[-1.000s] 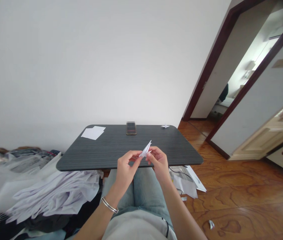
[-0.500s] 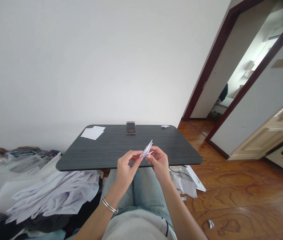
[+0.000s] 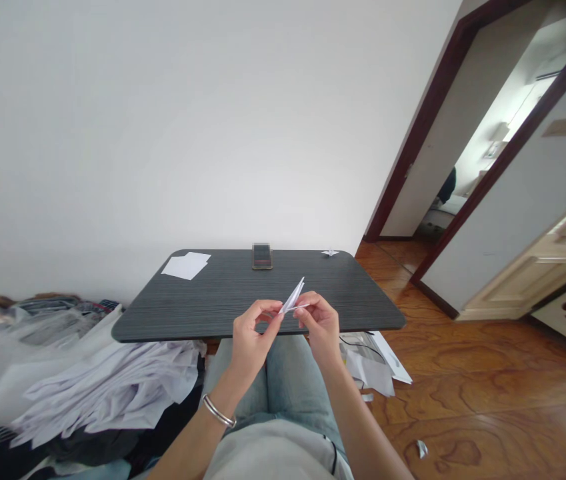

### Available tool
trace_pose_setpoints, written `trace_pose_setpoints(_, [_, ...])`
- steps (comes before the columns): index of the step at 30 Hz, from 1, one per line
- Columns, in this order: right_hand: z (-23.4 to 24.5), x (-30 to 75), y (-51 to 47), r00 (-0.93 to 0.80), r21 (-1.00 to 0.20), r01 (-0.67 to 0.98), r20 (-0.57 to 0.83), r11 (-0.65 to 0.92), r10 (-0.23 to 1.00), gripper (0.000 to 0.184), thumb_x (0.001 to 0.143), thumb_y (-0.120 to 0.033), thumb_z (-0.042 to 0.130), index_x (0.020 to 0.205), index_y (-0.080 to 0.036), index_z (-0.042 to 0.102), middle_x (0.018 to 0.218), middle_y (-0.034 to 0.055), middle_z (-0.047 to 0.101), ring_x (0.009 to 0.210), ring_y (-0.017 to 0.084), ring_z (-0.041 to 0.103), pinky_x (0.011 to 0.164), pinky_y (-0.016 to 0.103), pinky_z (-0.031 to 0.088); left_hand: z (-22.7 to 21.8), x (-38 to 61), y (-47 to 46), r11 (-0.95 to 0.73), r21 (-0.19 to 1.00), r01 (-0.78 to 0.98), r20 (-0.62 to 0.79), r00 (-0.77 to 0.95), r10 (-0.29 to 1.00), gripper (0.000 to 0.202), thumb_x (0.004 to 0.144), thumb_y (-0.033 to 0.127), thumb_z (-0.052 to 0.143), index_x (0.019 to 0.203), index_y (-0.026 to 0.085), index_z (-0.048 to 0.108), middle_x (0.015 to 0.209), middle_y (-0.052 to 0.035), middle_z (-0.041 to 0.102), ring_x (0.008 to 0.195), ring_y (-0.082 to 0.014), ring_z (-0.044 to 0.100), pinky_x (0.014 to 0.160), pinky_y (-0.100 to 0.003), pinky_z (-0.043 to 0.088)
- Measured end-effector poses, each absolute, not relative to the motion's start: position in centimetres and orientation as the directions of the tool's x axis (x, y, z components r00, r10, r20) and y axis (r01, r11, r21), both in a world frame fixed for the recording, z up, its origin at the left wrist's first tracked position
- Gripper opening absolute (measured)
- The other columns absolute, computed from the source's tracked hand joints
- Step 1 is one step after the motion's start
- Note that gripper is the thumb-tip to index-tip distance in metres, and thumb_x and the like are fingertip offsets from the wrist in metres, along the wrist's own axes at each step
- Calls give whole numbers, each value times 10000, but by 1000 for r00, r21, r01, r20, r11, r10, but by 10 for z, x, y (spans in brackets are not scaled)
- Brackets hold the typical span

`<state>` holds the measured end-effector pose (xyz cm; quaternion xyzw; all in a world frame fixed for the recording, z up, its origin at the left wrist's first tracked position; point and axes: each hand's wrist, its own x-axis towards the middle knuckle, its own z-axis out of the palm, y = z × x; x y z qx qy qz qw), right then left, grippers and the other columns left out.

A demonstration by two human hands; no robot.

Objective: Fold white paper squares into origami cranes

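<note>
A small piece of folded white paper (image 3: 293, 297) with thin pointed flaps is held between my two hands, over the front edge of the dark table (image 3: 223, 300). My left hand (image 3: 255, 330) pinches its left corner between thumb and fingertips. On the other side, my right hand (image 3: 319, 323) is closed around a narrow point that sticks out sideways. One tall flap rises up and to the right, above the fingers. The fingertips hide part of the lower folds.
White paper sheets (image 3: 186, 265) lie at the table's back left. A phone (image 3: 262, 256) stands at the back middle, and a small folded paper crane (image 3: 330, 253) sits at the back right. Piled clothes (image 3: 107, 387) are left of my legs; papers (image 3: 370, 370) lie on the floor at right.
The sideways point of the folded paper has swung lower and looks narrower, apart from the upright flap. My right hand has shifted very slightly right; my left hand hardly moved.
</note>
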<state>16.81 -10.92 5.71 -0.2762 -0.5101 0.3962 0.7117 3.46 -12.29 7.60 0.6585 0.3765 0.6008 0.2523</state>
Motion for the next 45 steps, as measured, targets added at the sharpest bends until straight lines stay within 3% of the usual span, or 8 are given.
trace_pose_setpoints(9, [56,167,-110,149,-810,-328,465,487,873,74,748,-236,661,738,-197,599,699,-11,570,570,98,530,422,182,381,79,33,-121,-623,762,178,615,100,782,139,809,150,548,882,168,665,834,-44,666,779,-147,622,677,-226,502])
trace_pose_setpoints(15, [54,167,-110,142,-824,-336,435,457,889,106,744,-265,669,742,-192,591,673,-12,575,560,103,527,418,186,378,79,34,-122,-578,807,124,565,126,815,140,830,190,540,904,161,655,961,-80,694,878,-184,645,710,-248,520])
trace_pose_setpoints(23, [56,167,-111,122,-826,-379,403,418,907,127,738,-287,672,744,-193,587,645,-17,565,546,101,515,423,187,376,74,32,-121,-617,760,205,605,125,787,159,834,198,543,911,173,680,821,-46,708,703,-149,652,650,-238,521])
trace_pose_setpoints(36, [57,165,-114,95,-821,-430,373,376,923,142,738,-289,680,748,-196,573,616,-24,555,536,97,505,418,176,363,80,33,-122,-723,669,175,708,147,691,152,830,153,541,867,176,687,750,-33,655,691,-130,599,620,-221,473])
trace_pose_setpoints(41, [59,164,-115,110,-826,-409,379,389,919,151,735,-297,681,740,-194,570,638,-20,551,540,96,502,413,178,364,79,32,-123,-670,724,165,655,143,742,143,833,188,537,859,167,677,768,-39,654,704,-136,596,634,-229,479])
trace_pose_setpoints(45, [62,164,-118,148,-833,-301,440,464,886,138,752,-301,659,744,-193,573,672,-9,531,550,102,492,416,193,366,75,35,-121,-487,871,71,482,80,873,125,799,252,584,805,146,649,717,-35,652,640,-131,596,590,-223,486])
